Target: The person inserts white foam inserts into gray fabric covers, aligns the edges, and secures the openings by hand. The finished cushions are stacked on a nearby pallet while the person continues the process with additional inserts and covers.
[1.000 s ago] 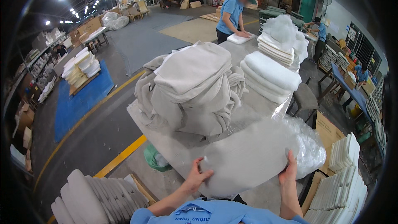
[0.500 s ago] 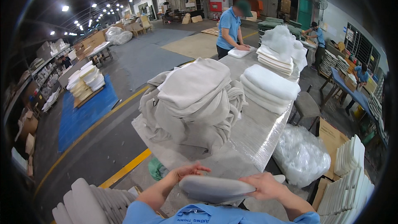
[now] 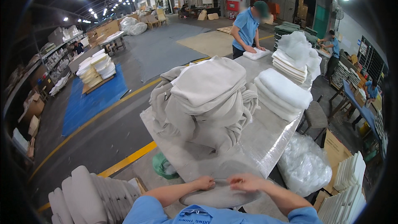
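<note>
A grey cushion [image 3: 219,196] with rounded ends lies flat and slightly blurred in front of my body, at the near end of the wrapped table [image 3: 257,149]. My left hand [image 3: 204,183] is closed on its far edge, fingers curled. At the same edge, a little to the right, is my right hand [image 3: 245,181]; motion smears its fingers, so their grip is unclear. Beyond both hands rises a tall heap of grey fabric covers [image 3: 207,95]. White folded padding [image 3: 282,91] is stacked to the right of that heap.
Finished-looking grey cushions [image 3: 91,195] stand in a row at lower left. White foam pads [image 3: 348,178] and a bag of clear plastic [image 3: 304,164] sit at right. A co-worker [image 3: 248,29] presses a white pad at the table's far end. A green bag [image 3: 163,166] lies by the near left corner.
The cushion has turned from edge-on to flatter. My left hand, open before, has moved right and closed at its far edge. My right hand has shifted left along it. The view has swung slightly left.
</note>
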The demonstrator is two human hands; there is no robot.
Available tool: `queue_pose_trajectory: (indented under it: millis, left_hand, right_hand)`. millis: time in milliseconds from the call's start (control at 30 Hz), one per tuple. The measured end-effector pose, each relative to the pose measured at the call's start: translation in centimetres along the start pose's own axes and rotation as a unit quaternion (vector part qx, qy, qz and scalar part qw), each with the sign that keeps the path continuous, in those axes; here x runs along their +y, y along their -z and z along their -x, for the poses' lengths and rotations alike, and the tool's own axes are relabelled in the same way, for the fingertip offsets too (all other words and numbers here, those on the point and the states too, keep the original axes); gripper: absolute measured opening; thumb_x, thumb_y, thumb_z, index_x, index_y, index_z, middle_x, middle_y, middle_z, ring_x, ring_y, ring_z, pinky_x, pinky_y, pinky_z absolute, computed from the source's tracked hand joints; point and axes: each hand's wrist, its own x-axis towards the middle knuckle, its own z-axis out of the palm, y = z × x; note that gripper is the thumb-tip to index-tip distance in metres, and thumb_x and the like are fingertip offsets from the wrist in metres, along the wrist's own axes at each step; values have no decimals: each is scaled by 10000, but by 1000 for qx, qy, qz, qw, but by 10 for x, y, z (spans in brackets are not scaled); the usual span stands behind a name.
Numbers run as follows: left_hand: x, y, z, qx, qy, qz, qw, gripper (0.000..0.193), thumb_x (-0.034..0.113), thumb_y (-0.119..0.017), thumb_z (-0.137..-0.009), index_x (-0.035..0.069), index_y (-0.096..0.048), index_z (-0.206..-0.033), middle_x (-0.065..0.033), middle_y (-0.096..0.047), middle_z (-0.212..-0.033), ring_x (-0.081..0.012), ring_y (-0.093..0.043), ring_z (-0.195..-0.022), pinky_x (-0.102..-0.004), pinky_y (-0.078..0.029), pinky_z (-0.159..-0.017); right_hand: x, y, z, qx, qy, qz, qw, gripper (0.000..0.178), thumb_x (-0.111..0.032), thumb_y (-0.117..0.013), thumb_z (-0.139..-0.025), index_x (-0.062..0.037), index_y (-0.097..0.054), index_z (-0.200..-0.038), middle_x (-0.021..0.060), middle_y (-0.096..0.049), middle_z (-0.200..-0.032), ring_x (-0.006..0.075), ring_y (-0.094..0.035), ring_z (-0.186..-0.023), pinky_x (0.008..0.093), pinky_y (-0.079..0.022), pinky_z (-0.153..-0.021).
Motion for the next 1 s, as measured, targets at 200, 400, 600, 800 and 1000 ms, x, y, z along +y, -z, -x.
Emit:
queue_pose_trajectory:
  millis: [200,400,600,800,1000]
  left_hand:
    - [9,-9,-4,193,-143,-32,970,221,288,-549,-1048,92,-650,-1065,-209,-732,-989,-479,-675,-936,-558,-514,-803]
    - [-12,-20,2,200,-58,-81,975,163,227,-529,-1033,113,-597,-1127,-215,-734,-1004,-454,-695,-922,-552,-528,-773]
    - [-7,-25,-20,195,-53,-123,972,193,267,-530,-1042,99,-602,-1104,-198,-749,-943,-415,-727,-859,-546,-553,-719]
    - [-5,-22,-27,164,-22,-145,976,240,307,-523,-1057,117,-612,-1174,-202,-751,-963,-400,-732,-895,-562,-554,-761]
    - [-5,20,1,150,-59,-113,980,373,358,-540,-1052,137,-626,-1341,-168,-745,-1132,-373,-696,-1102,-503,-550,-907]
  right_hand:
    - [92,46,-51,12,0,389,921,580,-553,-632,-981,-93,-674,-1331,233,-698,-1266,432,-692,-1089,485,-537,-977]
    - [88,15,-72,45,47,274,960,420,-442,-589,-1021,-39,-706,-1040,241,-717,-1010,452,-678,-994,529,-532,-893]
    - [114,9,-65,206,118,296,925,257,-367,-618,-996,-124,-694,-958,150,-727,-911,413,-699,-884,552,-553,-746]
    - [108,12,-68,201,82,314,924,219,-325,-646,-977,-111,-690,-970,146,-710,-910,406,-689,-942,547,-544,-801]
    - [36,17,-46,80,14,251,964,481,-456,-589,-1034,-184,-570,-1431,175,-570,-1449,384,-587,-1292,477,-467,-1087]
